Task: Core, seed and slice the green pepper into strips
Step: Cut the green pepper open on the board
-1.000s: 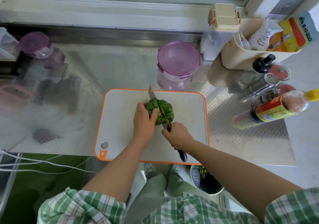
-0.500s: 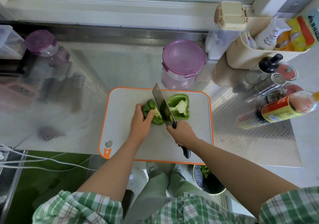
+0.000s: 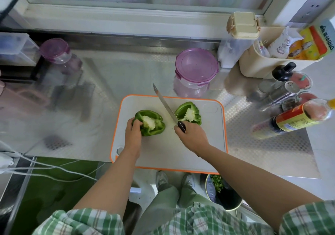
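Left fingers: the fingers (image 3: pixel 137 124) curl over the near-left rim of one pepper half, thumb side tucked against its wall, holding it down on the board.
Right fingers: wrapped tight round the black knife handle (image 3: pixel 181 126); nothing else is in that grip.
Left hand: the left hand (image 3: pixel 133 137) sits at the left-centre of the board, wrist low.
Right hand: the right hand (image 3: pixel 193 137) is just right of centre, near the other half but not touching it.
Knife: the blade (image 3: pixel 165 105) runs away and to the left between the two halves, its tip past the board's far edge. I cannot tell whether the edge rests on the board or is lifted.
What has changed: a second ago the pepper was whole with the blade through it; half a second ago it had opened beside the knife. Now the halves lie well apart and the blade is out of the flesh.
Meaning for the task: the halving looks done, I judge; coring and seeding come next, slicing after.
Left half (image 3: pixel 159 127): cut face up, glossy green wall, a pale seed core in the middle.
Right half (image 3: pixel 181 110): cut face up toward the far right, white pith and seeds still attached.
Where it lies: both halves are on the orange-rimmed cutting board (image 3: pixel 163 153), on the steel counter (image 3: pixel 108 82).
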A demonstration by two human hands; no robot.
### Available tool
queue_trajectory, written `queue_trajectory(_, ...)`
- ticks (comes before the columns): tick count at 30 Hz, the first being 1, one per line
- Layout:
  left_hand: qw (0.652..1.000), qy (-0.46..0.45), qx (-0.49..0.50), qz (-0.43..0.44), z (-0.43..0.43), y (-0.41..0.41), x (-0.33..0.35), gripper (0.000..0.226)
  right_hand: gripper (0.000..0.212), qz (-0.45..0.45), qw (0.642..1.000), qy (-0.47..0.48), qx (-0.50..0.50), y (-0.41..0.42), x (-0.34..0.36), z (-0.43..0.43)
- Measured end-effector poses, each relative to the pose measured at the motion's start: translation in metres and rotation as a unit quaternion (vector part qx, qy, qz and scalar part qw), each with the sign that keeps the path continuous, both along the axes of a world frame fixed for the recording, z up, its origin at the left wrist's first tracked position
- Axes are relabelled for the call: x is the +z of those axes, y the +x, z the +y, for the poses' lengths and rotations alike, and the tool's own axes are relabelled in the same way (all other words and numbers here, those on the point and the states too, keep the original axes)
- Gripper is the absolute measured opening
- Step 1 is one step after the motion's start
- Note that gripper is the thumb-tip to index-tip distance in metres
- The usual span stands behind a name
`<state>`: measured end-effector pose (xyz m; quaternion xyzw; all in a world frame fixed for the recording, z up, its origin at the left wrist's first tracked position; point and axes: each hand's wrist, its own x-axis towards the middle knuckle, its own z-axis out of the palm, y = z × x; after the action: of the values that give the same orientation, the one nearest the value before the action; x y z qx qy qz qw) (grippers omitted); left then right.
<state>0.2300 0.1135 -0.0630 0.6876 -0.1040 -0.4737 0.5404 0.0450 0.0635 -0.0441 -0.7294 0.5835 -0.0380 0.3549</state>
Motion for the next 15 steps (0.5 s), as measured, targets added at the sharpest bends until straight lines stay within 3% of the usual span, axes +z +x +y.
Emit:
queue_trajectory(4,1.0,0.008,-0.02,-0.011,0.0,-0.007,-0.002,0.032,0.026,0.041,0.999,-0.018,0.03,-0.001,-0.003,0.003)
queue_trajectory(8,0.999,0.013,0.051,0.011,0.005,0.001,-0.003,0.024,0.032,0.093,0.991,-0.034,0.092,0.004,-0.01,0.01)
queue_trajectory(12,0.996,0.024,0.078,0.028,0.015,0.019,-0.002,0.012,0.03,0.111,0.986,0.005,0.121,0.012,-0.02,0.016)
queue_trajectory(15,0.996,-0.018,0.077,0.049,0.016,0.021,0.004,0.021,0.031,0.11,0.987,0.032,0.115,0.014,-0.027,0.017)
